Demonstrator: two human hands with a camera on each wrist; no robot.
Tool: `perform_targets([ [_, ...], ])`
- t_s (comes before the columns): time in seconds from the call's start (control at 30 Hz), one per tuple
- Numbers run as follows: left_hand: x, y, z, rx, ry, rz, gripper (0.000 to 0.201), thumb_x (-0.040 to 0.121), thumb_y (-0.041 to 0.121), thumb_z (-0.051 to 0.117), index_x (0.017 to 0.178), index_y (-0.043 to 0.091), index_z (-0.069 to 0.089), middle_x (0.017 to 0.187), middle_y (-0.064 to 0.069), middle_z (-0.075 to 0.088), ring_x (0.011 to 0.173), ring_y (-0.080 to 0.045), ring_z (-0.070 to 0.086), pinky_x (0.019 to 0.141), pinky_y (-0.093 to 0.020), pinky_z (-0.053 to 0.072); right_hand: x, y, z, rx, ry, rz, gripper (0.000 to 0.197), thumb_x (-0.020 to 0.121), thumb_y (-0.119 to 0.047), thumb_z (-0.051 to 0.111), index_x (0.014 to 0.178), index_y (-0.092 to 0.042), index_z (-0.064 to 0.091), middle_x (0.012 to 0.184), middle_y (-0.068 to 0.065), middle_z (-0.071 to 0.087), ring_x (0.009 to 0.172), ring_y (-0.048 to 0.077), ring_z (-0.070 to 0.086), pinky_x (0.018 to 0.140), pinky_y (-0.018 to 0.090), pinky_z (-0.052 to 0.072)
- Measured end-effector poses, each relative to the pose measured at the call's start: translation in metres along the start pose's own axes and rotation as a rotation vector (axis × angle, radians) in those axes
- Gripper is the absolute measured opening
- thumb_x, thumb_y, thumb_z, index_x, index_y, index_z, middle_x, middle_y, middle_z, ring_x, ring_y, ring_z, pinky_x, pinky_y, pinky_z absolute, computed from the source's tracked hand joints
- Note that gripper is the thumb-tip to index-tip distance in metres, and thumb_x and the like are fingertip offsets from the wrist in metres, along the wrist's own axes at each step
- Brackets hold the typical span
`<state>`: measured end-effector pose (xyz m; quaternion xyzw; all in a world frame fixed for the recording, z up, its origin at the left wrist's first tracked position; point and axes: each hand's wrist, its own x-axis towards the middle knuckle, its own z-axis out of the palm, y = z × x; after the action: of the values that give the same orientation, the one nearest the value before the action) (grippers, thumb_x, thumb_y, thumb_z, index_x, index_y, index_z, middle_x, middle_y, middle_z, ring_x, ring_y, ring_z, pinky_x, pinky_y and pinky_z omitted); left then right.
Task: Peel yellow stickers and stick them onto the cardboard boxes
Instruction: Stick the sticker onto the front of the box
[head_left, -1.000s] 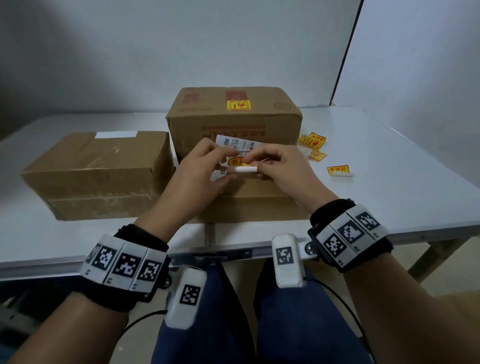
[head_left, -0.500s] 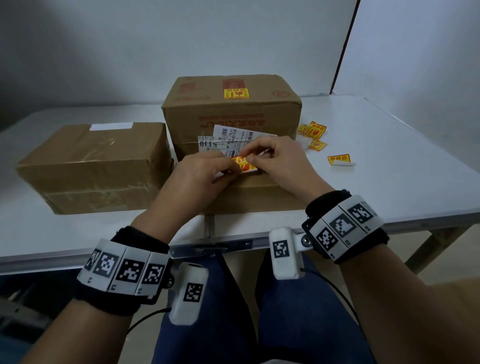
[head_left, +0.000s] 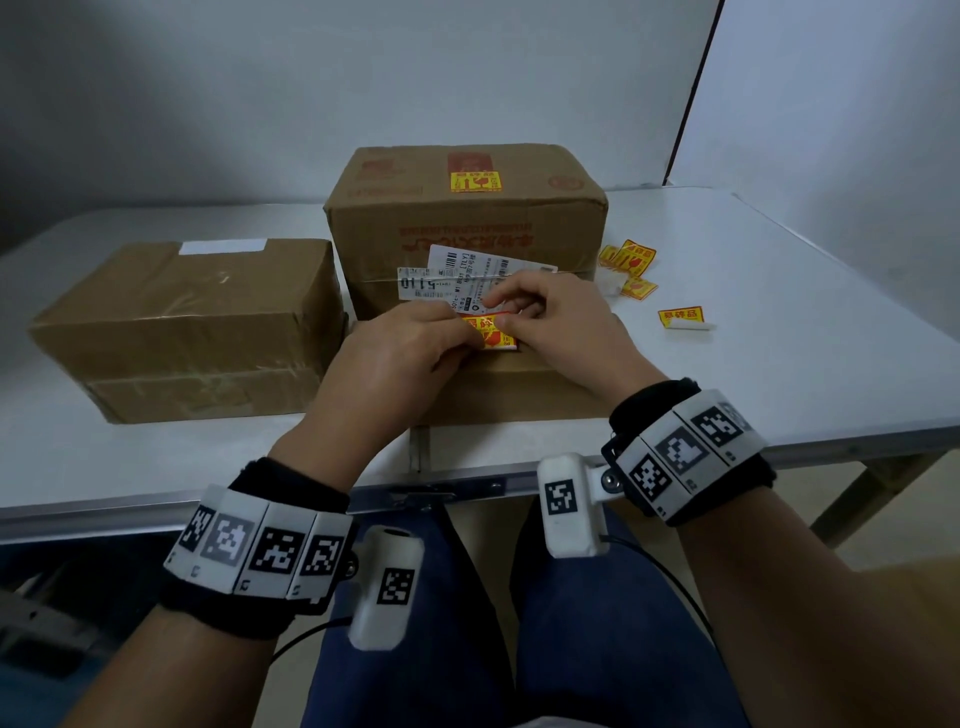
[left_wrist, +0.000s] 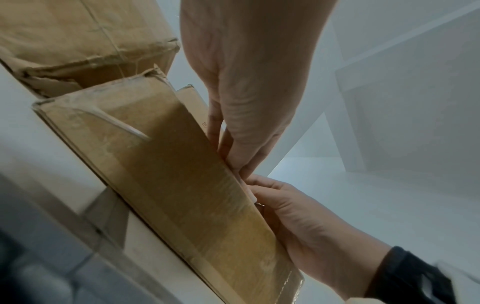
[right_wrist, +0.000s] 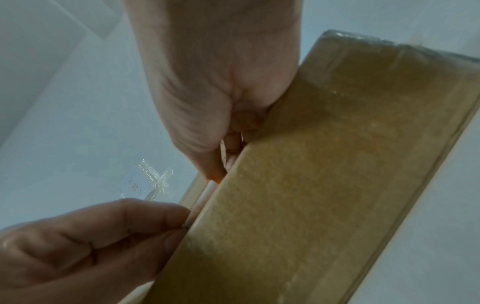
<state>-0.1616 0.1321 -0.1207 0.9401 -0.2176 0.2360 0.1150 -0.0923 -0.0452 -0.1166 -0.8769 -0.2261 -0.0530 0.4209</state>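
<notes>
A yellow sticker with red print lies on top of the low cardboard box nearest me. My left hand holds its left end with curled fingertips. My right hand pinches its right end between thumb and forefinger. The right wrist view shows a white backing strip at the box edge between both hands. A taller box behind carries a stuck yellow sticker on top and white shipping labels on its front.
A third cardboard box stands to the left on the white table. Several loose yellow stickers lie right of the tall box, and one more lies nearer. The table's front edge runs just before my knees.
Both hands moved forward and down with the sticker. It was held above the low box with white backing showing; now it lies flat on the box top.
</notes>
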Motion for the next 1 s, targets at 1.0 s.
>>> perform_targets([
  [1.0,0.006,-0.001,-0.01,-0.015,-0.143,0.026,0.021,0.092,0.019,0.057,0.108,0.019,0.07,0.11,-0.004,0.066,0.104,-0.025,0.06,0.074,-0.044,0.056,0.007,0.002,0.001,-0.15,0.055,0.039,0.015,0.087,-0.019,0.065,0.102,-0.02,0.068,0.114,0.002,0.056,0.085,0.006,0.053,0.078,0.016,0.04],
])
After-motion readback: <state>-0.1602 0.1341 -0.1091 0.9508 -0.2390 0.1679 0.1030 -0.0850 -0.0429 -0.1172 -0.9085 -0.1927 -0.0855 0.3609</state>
